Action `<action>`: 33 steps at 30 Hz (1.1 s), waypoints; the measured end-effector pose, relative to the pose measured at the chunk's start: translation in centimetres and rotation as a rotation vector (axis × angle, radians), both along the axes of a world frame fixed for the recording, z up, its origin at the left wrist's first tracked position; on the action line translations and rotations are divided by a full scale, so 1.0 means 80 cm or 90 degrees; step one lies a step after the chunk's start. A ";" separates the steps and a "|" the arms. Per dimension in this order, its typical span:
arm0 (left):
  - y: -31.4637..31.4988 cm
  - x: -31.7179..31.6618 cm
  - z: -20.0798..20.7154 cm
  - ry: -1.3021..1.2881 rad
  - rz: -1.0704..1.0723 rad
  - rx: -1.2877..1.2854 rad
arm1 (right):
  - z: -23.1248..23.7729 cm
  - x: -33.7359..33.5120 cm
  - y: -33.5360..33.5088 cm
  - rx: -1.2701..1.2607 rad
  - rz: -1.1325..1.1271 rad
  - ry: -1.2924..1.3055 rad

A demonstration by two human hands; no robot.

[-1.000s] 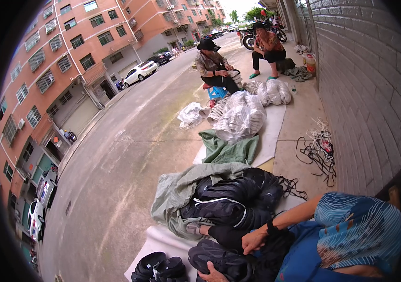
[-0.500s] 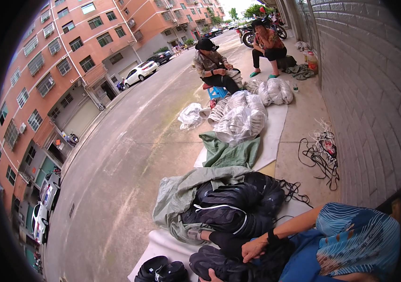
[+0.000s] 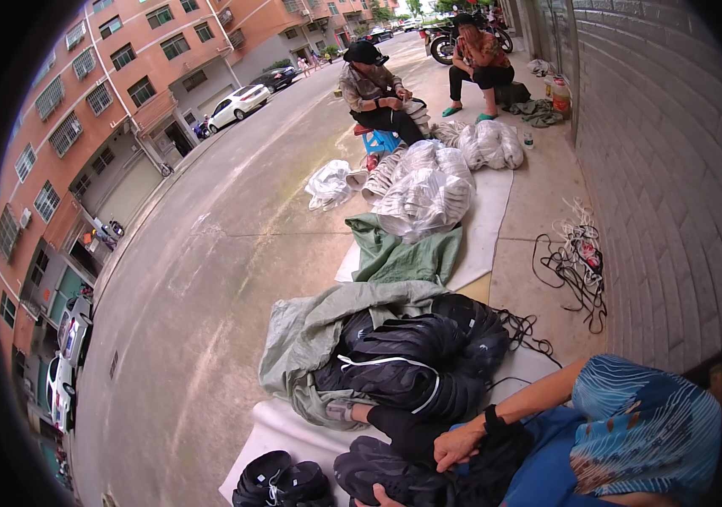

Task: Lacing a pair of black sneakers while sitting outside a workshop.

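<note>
Mainly your view shifted; your left hand (image 3: 380, 497) clasps the black shoe (image 3: 382, 470), right of the left edge of the white sheet (image 3: 261, 429); shoe's long axis runs leftward from your curled right hand (image 3: 458, 446), hold unclear.

1 of 2 hands (image 3: 385, 499) cropped at bottom

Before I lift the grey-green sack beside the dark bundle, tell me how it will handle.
The grey-green sack will probably hang floppy, since it lies in loose folds. Its thin-looking cloth suggests it is light by itself. The dark bundle seems to lie partly on it, so it may drag or catch when pulled.
</note>
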State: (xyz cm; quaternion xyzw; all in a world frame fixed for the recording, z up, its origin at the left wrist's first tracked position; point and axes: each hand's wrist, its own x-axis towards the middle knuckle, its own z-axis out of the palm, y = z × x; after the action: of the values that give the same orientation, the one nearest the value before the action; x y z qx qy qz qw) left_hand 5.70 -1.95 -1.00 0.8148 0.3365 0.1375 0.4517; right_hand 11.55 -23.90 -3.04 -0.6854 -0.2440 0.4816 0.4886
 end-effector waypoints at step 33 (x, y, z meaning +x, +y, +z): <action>0.045 0.003 -0.055 -0.038 0.011 0.235 | 0.007 -0.023 -0.019 0.019 -0.024 -0.102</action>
State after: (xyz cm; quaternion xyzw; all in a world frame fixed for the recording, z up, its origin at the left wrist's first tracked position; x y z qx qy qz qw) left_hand 5.91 1.64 -5.39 0.8764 0.2991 0.2247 0.3032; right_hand 9.74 -25.42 -2.50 -0.7190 -0.2769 0.4121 0.4864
